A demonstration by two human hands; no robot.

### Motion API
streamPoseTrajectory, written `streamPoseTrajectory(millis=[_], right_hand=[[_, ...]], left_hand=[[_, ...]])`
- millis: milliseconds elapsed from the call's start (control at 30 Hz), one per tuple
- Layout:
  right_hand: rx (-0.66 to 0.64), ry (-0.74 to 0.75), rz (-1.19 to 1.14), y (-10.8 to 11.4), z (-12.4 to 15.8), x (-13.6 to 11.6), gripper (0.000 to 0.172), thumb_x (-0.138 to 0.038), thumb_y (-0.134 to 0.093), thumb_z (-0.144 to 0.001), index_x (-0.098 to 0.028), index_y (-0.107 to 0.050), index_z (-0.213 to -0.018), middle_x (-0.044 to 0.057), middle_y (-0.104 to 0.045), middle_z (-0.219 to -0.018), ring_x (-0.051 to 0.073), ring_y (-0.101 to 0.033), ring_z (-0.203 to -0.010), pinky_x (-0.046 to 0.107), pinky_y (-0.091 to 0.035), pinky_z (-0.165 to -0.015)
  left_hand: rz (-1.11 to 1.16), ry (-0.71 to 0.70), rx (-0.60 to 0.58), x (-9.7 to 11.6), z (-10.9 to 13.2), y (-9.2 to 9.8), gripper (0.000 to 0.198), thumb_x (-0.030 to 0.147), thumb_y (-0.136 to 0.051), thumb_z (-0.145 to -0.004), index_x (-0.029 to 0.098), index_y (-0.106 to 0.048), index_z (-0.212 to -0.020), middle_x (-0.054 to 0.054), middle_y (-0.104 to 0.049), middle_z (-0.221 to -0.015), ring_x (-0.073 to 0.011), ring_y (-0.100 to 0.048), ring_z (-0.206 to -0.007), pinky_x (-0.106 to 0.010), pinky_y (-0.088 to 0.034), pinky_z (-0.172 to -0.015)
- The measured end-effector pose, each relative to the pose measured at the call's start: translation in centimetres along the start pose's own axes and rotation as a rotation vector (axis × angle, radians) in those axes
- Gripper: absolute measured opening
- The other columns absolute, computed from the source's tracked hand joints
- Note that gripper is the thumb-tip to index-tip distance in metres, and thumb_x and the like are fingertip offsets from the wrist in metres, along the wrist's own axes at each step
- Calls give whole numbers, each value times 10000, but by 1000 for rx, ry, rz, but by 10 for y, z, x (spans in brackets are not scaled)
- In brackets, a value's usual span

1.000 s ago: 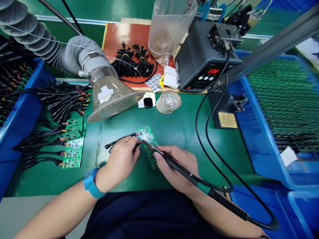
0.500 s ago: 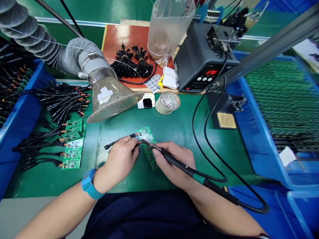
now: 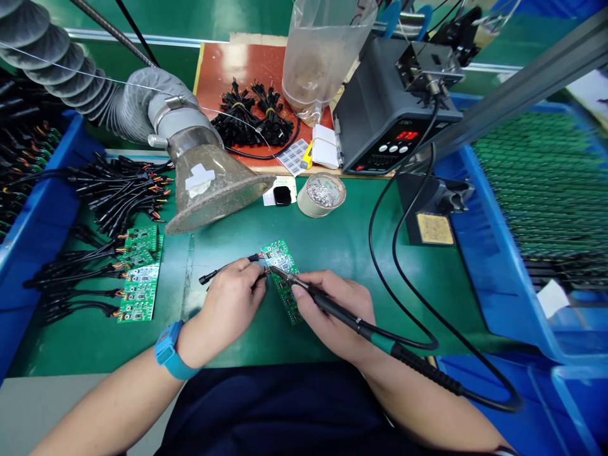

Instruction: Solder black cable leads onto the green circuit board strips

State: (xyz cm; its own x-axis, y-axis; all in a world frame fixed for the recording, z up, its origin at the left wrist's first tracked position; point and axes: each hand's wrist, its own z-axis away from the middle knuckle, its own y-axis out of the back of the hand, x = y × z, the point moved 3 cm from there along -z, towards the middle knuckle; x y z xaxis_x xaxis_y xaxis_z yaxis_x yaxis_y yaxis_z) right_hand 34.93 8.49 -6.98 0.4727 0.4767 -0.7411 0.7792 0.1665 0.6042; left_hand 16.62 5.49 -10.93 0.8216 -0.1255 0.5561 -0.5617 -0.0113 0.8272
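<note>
- My left hand [image 3: 228, 307] pinches a thin black wire [image 3: 221, 270] at the small green circuit board [image 3: 279, 258] on the green mat [image 3: 342, 253]; my fingertips hide the joint.
- My right hand [image 3: 335, 313] grips a black-handled soldering iron [image 3: 375, 337] pen-style, covering the board's near end.

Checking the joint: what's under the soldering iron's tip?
The soldering iron tip meets the green circuit board; the left hand holds a black wire there. Its fingers cover the joint.
</note>
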Motion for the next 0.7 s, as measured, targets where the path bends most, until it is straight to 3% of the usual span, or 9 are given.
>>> streamPoseTrajectory(millis=[200,400,700], right_hand=[[15,34,20,1,0,-2,53,-174,-652,-932,-214,-681,-952,-27,-727,-690,129,-686,-560,245,-594,-625],[73,33,49,16,-6,-3,55,-213,-661,-933,-230,-695,-972,-20,-755,-736,141,-702,-571,258,-605,-614],[32,1,13,23,-20,-2,46,-202,-655,-921,-230,-682,-896,-39,-723,-660,120,-657,-521,230,-542,-533]], left_hand=[[-9,8,-7,1,0,1,85,105,-645,-903,160,-707,-920,-71,-681,-859,-223,-674,-771,-339,-554,-700],[-5,-4,-12,2,-1,2,83,110,-645,-893,172,-696,-913,-64,-679,-848,-212,-674,-763,-326,-551,-692],[-15,6,-33,3,-3,3,87,113,-627,-908,165,-696,-913,-68,-673,-831,-221,-669,-752,-338,-546,-679]])
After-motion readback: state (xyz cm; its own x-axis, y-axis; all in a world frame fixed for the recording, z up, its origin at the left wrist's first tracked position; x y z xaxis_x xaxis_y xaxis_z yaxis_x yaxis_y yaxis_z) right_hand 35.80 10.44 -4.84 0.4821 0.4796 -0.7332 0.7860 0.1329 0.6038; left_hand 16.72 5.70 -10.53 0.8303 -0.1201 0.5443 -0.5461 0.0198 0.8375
